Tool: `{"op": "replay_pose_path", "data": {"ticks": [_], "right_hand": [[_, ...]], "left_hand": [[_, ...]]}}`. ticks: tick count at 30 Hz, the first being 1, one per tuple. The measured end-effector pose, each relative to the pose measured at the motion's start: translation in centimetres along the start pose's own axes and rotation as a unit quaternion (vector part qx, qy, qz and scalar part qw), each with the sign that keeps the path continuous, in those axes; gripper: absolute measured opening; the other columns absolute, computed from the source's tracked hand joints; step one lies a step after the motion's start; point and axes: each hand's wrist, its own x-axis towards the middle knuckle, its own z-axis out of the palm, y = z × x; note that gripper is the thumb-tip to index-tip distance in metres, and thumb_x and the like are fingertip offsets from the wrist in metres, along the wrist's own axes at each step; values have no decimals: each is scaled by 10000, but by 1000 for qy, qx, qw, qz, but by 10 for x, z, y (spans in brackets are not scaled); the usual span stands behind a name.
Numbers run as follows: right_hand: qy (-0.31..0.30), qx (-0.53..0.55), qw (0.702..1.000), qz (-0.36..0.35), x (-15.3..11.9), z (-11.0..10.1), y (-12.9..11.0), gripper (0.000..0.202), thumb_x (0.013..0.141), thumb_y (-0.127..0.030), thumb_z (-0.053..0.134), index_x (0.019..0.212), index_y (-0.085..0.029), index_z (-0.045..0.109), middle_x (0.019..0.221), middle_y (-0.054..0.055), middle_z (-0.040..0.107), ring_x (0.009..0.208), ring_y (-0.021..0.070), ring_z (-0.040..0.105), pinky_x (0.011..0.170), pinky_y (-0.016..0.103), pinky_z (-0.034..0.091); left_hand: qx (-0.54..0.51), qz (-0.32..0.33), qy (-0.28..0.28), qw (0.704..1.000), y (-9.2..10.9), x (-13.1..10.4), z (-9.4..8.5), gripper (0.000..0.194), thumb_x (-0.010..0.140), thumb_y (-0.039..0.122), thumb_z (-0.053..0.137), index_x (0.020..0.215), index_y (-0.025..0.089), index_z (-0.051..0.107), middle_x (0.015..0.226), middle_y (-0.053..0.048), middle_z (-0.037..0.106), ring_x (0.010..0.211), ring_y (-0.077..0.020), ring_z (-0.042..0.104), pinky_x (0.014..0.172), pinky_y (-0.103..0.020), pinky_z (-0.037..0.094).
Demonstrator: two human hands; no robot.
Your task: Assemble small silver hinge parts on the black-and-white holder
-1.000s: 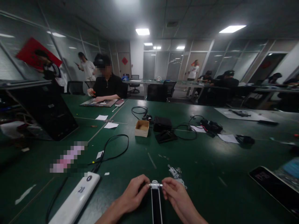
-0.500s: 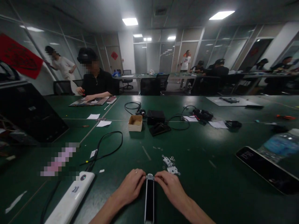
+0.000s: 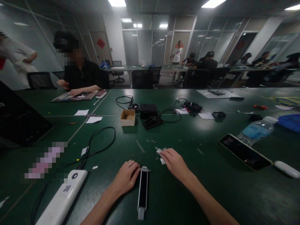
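A long narrow device with a black face and silver edges (image 3: 143,190) lies on the green table, pointing away from me. At its far left corner is my left hand (image 3: 127,176), fingers curled and pressed together against the end; what they pinch there is too small to make out. My right hand (image 3: 174,162) reaches over the small white and metal parts (image 3: 162,160) to the right of the device. Its fingertips are together on one of these parts. Several tiny rings lie around them.
A white power strip (image 3: 63,195) with a black cable lies at left. Farther back are an open cardboard box (image 3: 127,118) and a black box (image 3: 148,111). At right are a phone (image 3: 245,152), a bottle (image 3: 256,129) and a white case (image 3: 287,169). A person sits across the table.
My right hand has left the device's end and moved right and forward onto the small parts. My left hand stays by the device. The view has turned right.
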Motion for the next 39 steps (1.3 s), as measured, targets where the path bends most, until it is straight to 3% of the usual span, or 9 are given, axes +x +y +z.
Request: {"op": "replay_pose_path", "data": {"ticks": [3, 8, 17, 26, 30, 34, 39], "right_hand": [[-31, -26, 997, 59, 3, -10, 23, 269, 912, -201, 435, 1052, -193, 664, 999, 91, 636, 893, 208, 581, 769, 351, 496], [-89, -13, 993, 80, 4, -7, 36, 252, 897, -241, 458, 991, -210, 689, 982, 72, 630, 875, 194, 600, 754, 315, 484], [-179, -79, 977, 82, 13, -7, 33, 257, 867, -271, 467, 941, -201, 702, 947, 91, 639, 802, 212, 620, 686, 326, 487], [-245, -119, 957, 98, 35, -18, 11, 213, 856, -234, 472, 807, -163, 667, 845, 96, 632, 715, 194, 619, 610, 278, 463], [-205, -132, 962, 121, 34, -20, 12, 231, 876, -265, 441, 836, -147, 636, 870, 105, 628, 765, 208, 619, 659, 302, 478], [-142, -62, 977, 147, 27, -17, 7, 222, 847, -322, 460, 834, -161, 612, 846, 96, 624, 734, 206, 610, 641, 322, 492], [-61, 79, 993, 68, 16, -3, -39, 241, 847, -359, 429, 803, -199, 603, 721, 50, 600, 611, 170, 555, 544, 284, 452]], "left_hand": [[26, 3, -11, 1000, -1, -1, -3, 245, 948, 239, 346, 876, 179, 572, 865, -66, 598, 817, -201, 540, 747, -341, 426], [54, 1, -14, 998, -2, -3, -6, 215, 939, 229, 366, 882, 180, 567, 870, -63, 597, 820, -198, 536, 740, -332, 398], [106, -6, -19, 994, 3, -9, -6, 147, 918, 234, 427, 860, 177, 550, 849, -39, 599, 817, -182, 543, 737, -321, 362], [124, -13, -42, 991, 6, -9, -10, 161, 919, 258, 438, 866, 170, 562, 854, -40, 604, 818, -176, 555, 731, -311, 357], [127, -18, -51, 990, 8, -9, -12, 166, 922, 269, 441, 881, 172, 569, 859, -37, 604, 823, -173, 557, 730, -305, 357], [116, -18, -34, 993, 9, -9, -14, 143, 905, 265, 468, 871, 176, 575, 850, -32, 605, 822, -172, 559, 725, -302, 355], [64, 10, 52, 997, 10, -11, -13, 186, 893, 294, 521, 1033, 179, 561, 952, -45, 623, 886, -178, 563, 749, -302, 368]]}}
